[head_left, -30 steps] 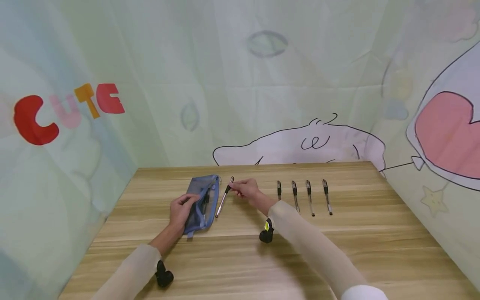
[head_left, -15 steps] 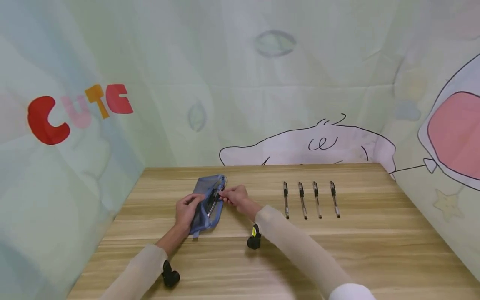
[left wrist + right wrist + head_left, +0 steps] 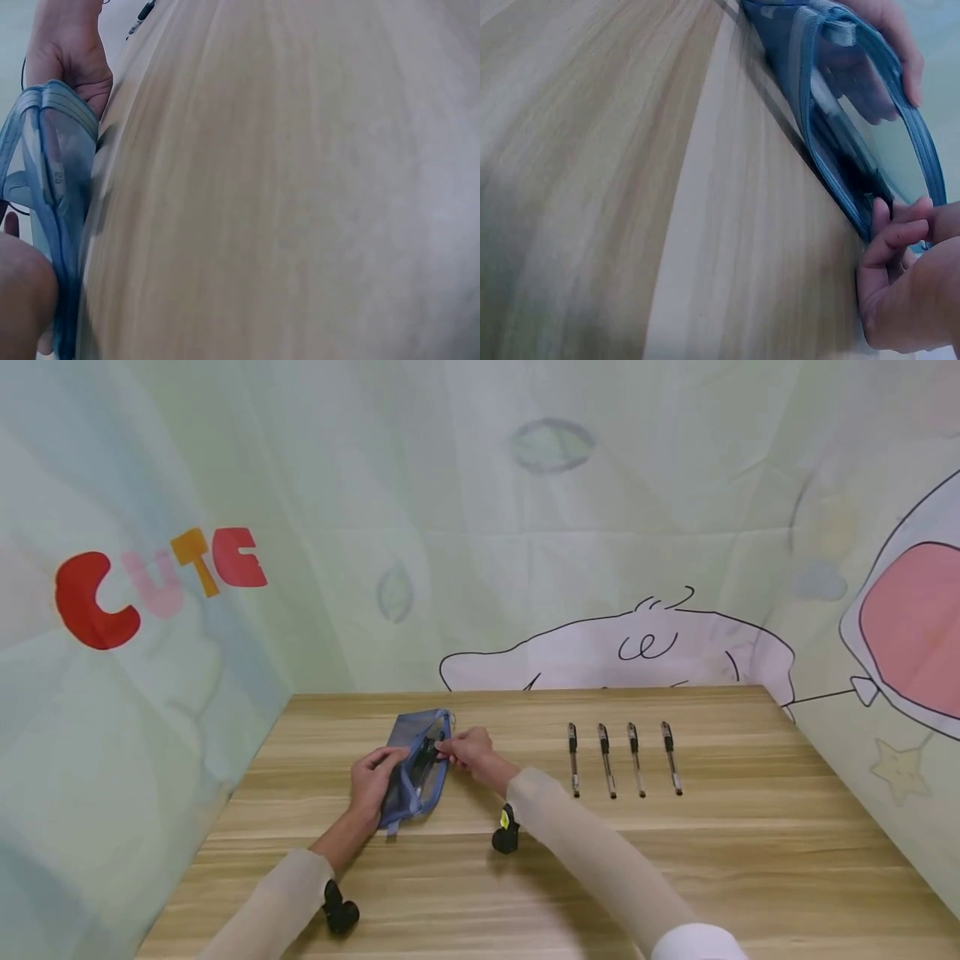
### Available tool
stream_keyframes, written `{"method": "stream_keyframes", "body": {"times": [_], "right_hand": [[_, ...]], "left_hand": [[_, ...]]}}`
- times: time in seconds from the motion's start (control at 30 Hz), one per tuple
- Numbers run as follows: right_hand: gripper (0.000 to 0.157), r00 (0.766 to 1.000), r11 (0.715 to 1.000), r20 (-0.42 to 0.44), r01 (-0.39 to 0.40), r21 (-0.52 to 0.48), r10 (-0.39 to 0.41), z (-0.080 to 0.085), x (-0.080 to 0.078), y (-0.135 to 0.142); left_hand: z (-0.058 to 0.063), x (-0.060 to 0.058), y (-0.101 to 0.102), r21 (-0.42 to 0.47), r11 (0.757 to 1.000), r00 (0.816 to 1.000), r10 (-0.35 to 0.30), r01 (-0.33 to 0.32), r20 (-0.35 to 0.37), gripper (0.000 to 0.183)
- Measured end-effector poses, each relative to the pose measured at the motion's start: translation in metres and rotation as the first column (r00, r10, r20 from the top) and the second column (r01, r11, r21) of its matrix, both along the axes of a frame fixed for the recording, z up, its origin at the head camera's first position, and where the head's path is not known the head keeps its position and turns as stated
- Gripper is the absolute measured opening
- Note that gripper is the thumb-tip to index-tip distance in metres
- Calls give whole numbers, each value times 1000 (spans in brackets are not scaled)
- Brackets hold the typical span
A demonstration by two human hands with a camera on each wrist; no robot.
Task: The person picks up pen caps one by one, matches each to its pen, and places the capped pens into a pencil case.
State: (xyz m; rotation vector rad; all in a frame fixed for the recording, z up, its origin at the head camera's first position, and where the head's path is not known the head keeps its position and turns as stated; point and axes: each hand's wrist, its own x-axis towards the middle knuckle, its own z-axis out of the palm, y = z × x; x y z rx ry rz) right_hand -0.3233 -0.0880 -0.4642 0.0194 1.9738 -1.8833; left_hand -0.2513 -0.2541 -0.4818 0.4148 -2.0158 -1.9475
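Note:
A blue mesh zip pouch point(image 3: 411, 725) lies on the left part of the table with its mouth spread apart. My left hand point(image 3: 371, 783) pinches the near-left lip of that mouth between thumb and fingers. At the opposite side, my right hand point(image 3: 472, 750) has its fingertips in the opening, pinching the dark capped end of a pen point(image 3: 875, 180). Most of this pen lies within the pouch, seen through the mesh in the right wrist view. Other dark pen parts show inside, partly hidden by the mesh and fingers.
Several black-capped clear pens stand in a spaced row to the right, the leftmost pen point(image 3: 573, 760) nearest the right hand. The wooden table point(image 3: 675, 860) ends at a printed cloth backdrop point(image 3: 360, 643) behind and on both sides.
My right hand has carried the pen leftward from beside the pouch into its opening. The left hand keeps its grip on the lip. The head view has shifted slightly.

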Motion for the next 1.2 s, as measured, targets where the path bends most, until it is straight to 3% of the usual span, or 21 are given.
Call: {"method": "stream_keyframes", "body": {"times": [0.23, 0.43, 0.67, 0.83, 1.0, 1.2], "right_hand": [[15, 999, 998, -7, -30, 50, 31, -1, 0, -2], [11, 999, 995, -23, 27, 98, -25, 0, -1, -10], [11, 997, 993, -1, 71, 91, -71, 4, 1, -19], [12, 995, 988, -91, 47, 147, -34, 5, 9, -23], [11, 976, 974, -215, 25, 225, 25, 3, 14, -25], [12, 980, 986, -188, -40, 161, 70, 4, 16, -22]], "left_hand": [[0, 0, 0, 19, 1000, 1000, 8, -7, -10, 9], [-2, 0, 1, 31, 999, 1000, 11, -10, -19, 22], [0, 1, 1, 43, 999, 1000, 18, -18, -10, 18], [2, 2, 1, 35, 999, 1000, 2, -2, 16, 9], [2, 3, 0, 44, 999, 999, -11, 9, 36, 7], [3, 2, 0, 38, 999, 999, 6, -7, 32, 5]]}}
